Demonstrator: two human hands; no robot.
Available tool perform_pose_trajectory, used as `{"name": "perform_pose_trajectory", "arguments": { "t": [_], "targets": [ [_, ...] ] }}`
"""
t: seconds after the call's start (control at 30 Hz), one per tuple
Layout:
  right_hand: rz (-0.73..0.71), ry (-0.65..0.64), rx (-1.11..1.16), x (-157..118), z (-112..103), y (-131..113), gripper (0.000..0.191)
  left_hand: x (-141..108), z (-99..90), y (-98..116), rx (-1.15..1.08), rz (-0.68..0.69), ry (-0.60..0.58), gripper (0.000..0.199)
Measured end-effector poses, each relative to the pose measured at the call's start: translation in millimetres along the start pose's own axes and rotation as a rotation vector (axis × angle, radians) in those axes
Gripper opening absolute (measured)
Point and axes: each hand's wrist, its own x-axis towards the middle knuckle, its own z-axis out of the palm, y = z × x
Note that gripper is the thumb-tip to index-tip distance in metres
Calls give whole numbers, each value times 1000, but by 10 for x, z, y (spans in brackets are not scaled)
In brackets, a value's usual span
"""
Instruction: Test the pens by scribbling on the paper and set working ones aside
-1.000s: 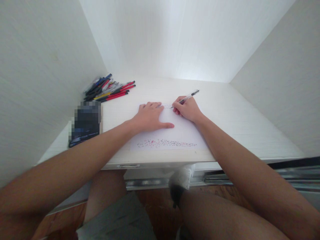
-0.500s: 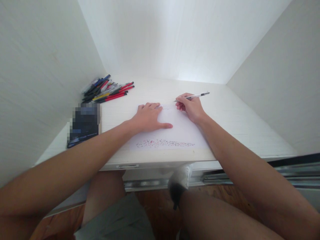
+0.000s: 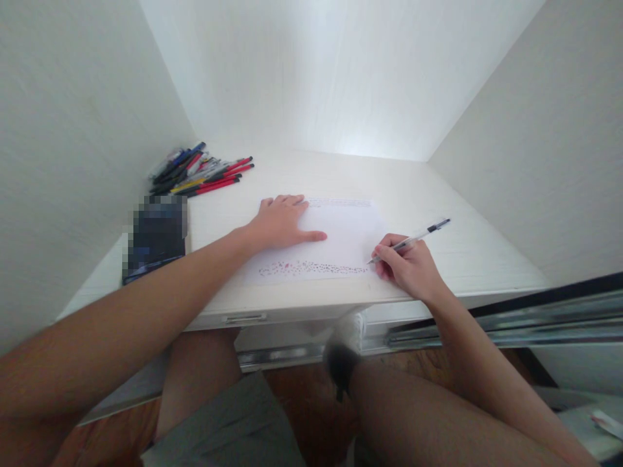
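Note:
A sheet of white paper [image 3: 341,237] lies on the white desk. Small dark and reddish marks run in a band along its near edge, and faint lines of writing show at its far edge. My left hand [image 3: 282,222] rests flat on the paper's left part, fingers spread and thumb pointing right. A pen [image 3: 417,236] with a clear barrel and dark end is gripped in my right hand [image 3: 403,263]. Its tip is at the right end of the band of marks, close to the paper's near right corner; whether it touches is too small to tell.
A heap of pens [image 3: 195,172], black, red, blue and yellow, lies at the desk's back left. Nearer stands a dark, partly pixelated flat object [image 3: 160,227]. White panels enclose the desk [image 3: 467,240] at the back and sides. Metal rails [image 3: 559,318] run below its right front edge.
My right hand has moved with the pen from the paper's far edge to its near right corner, uncovering far-edge writing. My left hand stays on the paper. The view has shifted slightly.

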Motion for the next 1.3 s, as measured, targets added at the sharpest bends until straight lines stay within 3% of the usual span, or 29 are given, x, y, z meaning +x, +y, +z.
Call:
{"name": "perform_pose_trajectory", "arguments": {
  "t": [0.1,0.53,1.1,1.17,1.3],
  "targets": [
    [-3,39,-54,-6,-72,49,27,34,11,-39,1,3,-5,100],
    [-66,-23,-151,13,-66,106,25,61,69,-95,0,-44,-9,108],
    [-45,-28,-110,15,-69,120,25,77,94,-113,1,-34,9,106],
    [-50,4,-24,25,-71,124,26,74,83,-104,1,-39,2,104],
    [-121,235,186,50,-115,112,38,65,48,-85,-6,-29,-1,104]
  ]
}}
